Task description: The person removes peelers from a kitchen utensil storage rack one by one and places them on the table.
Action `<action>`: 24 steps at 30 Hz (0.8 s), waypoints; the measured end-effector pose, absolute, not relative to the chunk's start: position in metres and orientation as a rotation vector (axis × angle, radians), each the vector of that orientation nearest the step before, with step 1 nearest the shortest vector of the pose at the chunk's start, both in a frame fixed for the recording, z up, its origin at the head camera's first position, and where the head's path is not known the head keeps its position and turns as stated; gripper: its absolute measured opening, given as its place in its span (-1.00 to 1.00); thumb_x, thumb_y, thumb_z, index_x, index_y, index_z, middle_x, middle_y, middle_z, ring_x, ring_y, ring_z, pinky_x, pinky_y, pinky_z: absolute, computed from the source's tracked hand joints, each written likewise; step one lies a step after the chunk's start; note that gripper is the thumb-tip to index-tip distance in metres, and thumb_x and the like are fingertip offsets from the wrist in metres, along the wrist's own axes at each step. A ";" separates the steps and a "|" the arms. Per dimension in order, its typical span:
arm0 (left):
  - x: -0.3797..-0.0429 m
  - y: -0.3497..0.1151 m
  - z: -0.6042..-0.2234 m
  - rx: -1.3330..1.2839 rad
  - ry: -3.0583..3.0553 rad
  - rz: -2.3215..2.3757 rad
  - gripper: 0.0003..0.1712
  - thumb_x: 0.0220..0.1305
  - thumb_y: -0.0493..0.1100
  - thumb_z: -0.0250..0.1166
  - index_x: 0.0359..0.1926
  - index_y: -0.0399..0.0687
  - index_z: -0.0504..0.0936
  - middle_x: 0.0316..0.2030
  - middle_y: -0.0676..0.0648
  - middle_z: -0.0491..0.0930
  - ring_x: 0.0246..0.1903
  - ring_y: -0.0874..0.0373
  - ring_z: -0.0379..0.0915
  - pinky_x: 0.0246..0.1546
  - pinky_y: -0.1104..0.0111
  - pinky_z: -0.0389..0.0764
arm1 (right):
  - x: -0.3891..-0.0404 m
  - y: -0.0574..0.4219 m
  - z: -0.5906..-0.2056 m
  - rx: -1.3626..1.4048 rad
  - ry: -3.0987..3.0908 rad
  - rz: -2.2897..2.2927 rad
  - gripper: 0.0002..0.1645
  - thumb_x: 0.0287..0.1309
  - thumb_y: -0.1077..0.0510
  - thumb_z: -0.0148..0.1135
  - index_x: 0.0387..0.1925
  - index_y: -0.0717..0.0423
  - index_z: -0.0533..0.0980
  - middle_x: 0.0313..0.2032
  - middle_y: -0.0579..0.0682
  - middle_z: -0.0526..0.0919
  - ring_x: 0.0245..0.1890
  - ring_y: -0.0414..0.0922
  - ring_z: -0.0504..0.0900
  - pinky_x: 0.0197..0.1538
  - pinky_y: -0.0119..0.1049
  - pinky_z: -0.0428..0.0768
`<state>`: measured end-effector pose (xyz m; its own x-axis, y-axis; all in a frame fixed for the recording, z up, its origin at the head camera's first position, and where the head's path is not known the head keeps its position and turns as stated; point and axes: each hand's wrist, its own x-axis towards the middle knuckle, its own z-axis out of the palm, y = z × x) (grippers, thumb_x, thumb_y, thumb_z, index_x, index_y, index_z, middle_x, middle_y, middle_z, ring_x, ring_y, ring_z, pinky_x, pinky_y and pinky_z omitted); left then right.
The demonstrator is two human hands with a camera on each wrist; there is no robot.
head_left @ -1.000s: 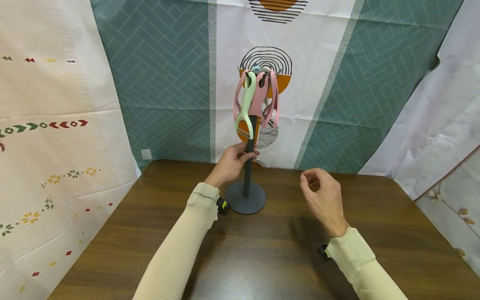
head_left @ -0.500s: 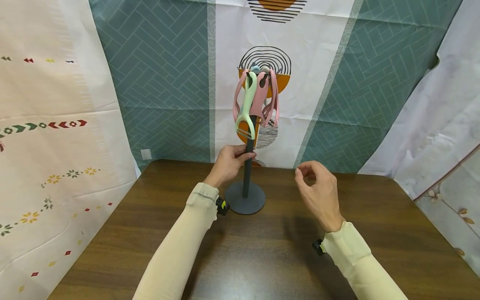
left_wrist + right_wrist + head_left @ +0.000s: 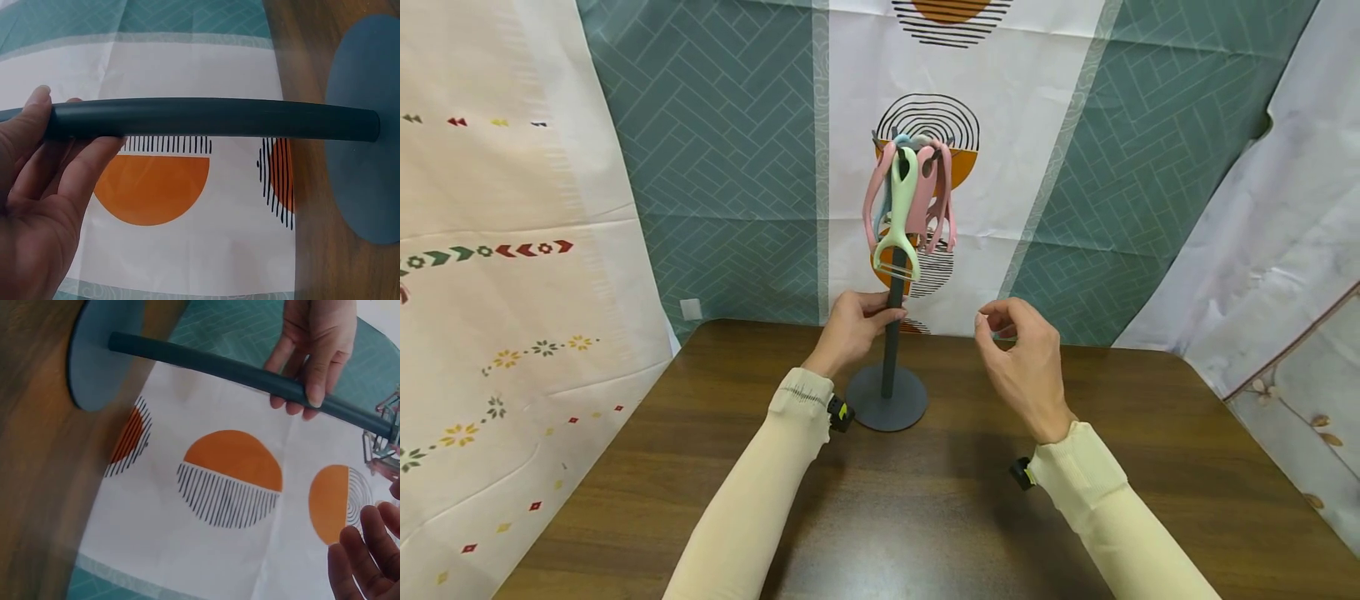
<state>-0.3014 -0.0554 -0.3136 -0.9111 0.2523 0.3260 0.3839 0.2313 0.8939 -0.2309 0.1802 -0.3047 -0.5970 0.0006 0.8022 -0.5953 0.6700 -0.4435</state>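
Observation:
A dark grey upright stand (image 3: 891, 350) with a round base (image 3: 886, 404) carries several Y-shaped peelers around its top hooks. At the front hangs a light green peeler (image 3: 901, 196), flanked by pink peelers (image 3: 921, 200), with a pale blue one partly hidden behind. My left hand (image 3: 848, 329) grips the pole below the peelers; the left wrist view shows thumb and fingers around the pole (image 3: 219, 117). My right hand (image 3: 1026, 362) is raised to the right of the pole, apart from it, its fingers loosely bent and nothing in them. The right wrist view shows those fingers (image 3: 356, 556) below the peelers.
The stand's base is on a brown wooden table (image 3: 880, 525), near its back edge. Behind the table hangs a green and white patterned cloth (image 3: 722, 192). Other cloths hang at the left (image 3: 512, 333) and right.
The stand's top has turned a little, bringing the green peeler round to the front and the pale blue one into sight. My right hand has moved left and farther back, toward the pole.

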 end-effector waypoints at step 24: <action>-0.293 -0.062 -0.322 -0.537 -2.247 -1.687 -0.64 0.28 -0.21 0.44 0.09 -0.14 0.74 -0.12 -0.13 0.80 -0.04 0.04 0.76 0.04 0.16 0.73 | -0.235 0.151 -0.284 0.507 -1.931 0.993 -0.88 0.28 0.18 0.27 -0.27 0.17 0.63 -0.35 0.02 0.68 -0.31 -0.10 0.63 -0.20 -0.26 0.62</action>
